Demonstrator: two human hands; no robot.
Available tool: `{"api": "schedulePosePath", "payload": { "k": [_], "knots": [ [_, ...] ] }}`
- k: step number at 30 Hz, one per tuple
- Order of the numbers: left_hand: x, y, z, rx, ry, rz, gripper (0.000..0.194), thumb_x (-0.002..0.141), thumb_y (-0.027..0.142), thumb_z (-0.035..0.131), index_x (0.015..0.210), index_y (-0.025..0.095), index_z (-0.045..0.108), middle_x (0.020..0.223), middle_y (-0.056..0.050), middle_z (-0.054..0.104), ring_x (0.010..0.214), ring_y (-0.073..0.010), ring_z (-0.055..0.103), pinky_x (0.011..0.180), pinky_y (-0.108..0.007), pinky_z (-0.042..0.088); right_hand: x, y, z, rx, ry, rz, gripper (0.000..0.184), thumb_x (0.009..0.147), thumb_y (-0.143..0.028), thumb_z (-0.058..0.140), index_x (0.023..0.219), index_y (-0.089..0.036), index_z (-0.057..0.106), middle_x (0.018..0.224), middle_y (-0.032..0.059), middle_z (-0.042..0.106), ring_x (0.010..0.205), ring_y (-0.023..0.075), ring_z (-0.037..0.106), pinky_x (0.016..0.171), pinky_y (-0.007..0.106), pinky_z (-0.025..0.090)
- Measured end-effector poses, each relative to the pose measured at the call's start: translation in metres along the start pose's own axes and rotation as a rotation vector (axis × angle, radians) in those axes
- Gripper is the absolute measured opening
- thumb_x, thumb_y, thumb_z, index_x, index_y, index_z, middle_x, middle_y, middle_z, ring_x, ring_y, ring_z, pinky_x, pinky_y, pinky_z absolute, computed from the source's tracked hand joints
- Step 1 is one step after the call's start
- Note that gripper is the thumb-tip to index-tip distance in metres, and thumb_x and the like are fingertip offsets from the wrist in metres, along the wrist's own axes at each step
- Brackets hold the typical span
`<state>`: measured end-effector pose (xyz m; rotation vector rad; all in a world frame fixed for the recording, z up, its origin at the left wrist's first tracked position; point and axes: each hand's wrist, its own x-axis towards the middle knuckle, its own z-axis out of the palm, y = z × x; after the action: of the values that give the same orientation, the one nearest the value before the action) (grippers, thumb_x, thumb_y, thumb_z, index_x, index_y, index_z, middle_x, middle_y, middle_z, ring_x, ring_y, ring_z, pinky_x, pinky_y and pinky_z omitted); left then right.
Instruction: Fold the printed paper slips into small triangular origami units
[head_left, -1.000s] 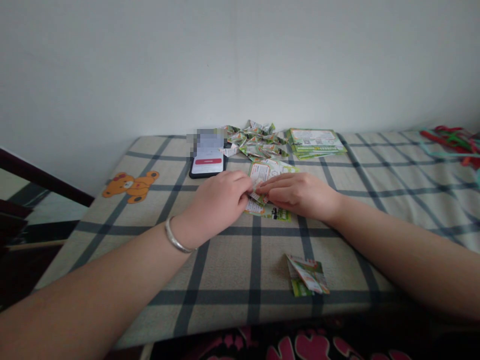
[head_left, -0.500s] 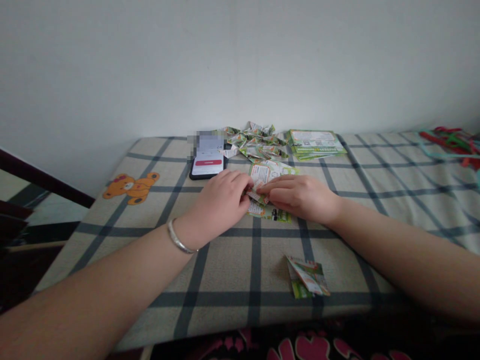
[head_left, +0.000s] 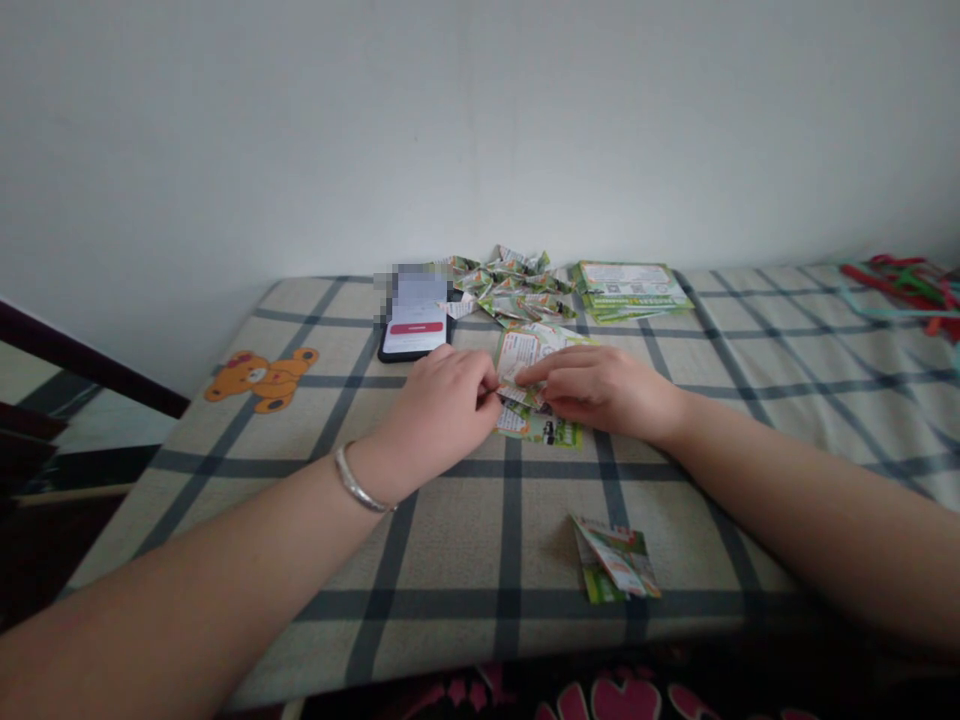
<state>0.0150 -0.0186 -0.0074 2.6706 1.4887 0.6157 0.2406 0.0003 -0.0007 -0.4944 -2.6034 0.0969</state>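
Observation:
My left hand (head_left: 454, 393) is closed in a pinch on the left end of a small folded paper (head_left: 523, 396) with green and white print. From the other side my right hand (head_left: 604, 392) has its fingers closed on the same paper, the index finger pressing its top; the fingertips partly hide it. Beneath both hands lies a flat printed sheet (head_left: 525, 345), green and white. Closer to the table's front edge sits another folded paper piece (head_left: 619, 562), apart from the hands.
A phone (head_left: 415, 338) with a lit screen lies behind my left hand. Several folded paper pieces (head_left: 517, 285) are heaped by the wall, beside a stack of printed leaflets (head_left: 637, 285). Coloured strips (head_left: 904, 285) lie far right on the checked tablecloth (head_left: 442, 540).
My right hand's fingers have shifted slightly on the folded paper. The left hand has barely moved, and the other things rest where they were.

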Motion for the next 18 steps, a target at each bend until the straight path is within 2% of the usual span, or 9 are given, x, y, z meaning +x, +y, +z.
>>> {"api": "schedulePosePath", "payload": {
  "k": [5,10,18],
  "knots": [
    [-0.001,0.004,-0.001,0.092,-0.017,-0.031,0.007,0.079,0.018,0.057,0.073,0.019,0.054,0.072,-0.003,0.061,0.075,-0.0208,0.052,0.066,-0.034,0.038,0.001,-0.001,-0.005,-0.084,-0.104,-0.092,0.019,0.093,-0.012,0.049,0.087,-0.014,0.066,0.116,0.0125,0.07,0.103,0.0205,0.068,0.086,0.034,0.057],
    [0.0,0.007,-0.003,0.118,-0.034,-0.057,0.003,0.082,0.02,0.055,0.08,0.019,0.056,0.079,-0.004,0.063,0.08,-0.023,0.054,0.07,-0.036,0.04,0.004,-0.003,-0.007,-0.137,-0.164,-0.149,0.022,0.094,-0.011,0.046,0.084,-0.014,0.065,0.116,0.0119,0.07,0.11,0.0234,0.064,0.091,0.039,0.056],
    [0.002,0.001,0.0,0.011,0.016,0.091,0.018,0.084,0.012,0.054,0.099,0.017,0.061,0.097,-0.005,0.066,0.092,-0.0221,0.058,0.081,-0.036,0.045,0.002,-0.003,-0.012,-0.08,-0.209,-0.12,0.024,0.095,-0.011,0.045,0.086,-0.015,0.066,0.116,0.0108,0.068,0.11,0.0212,0.062,0.092,0.038,0.055]
  ]
}}
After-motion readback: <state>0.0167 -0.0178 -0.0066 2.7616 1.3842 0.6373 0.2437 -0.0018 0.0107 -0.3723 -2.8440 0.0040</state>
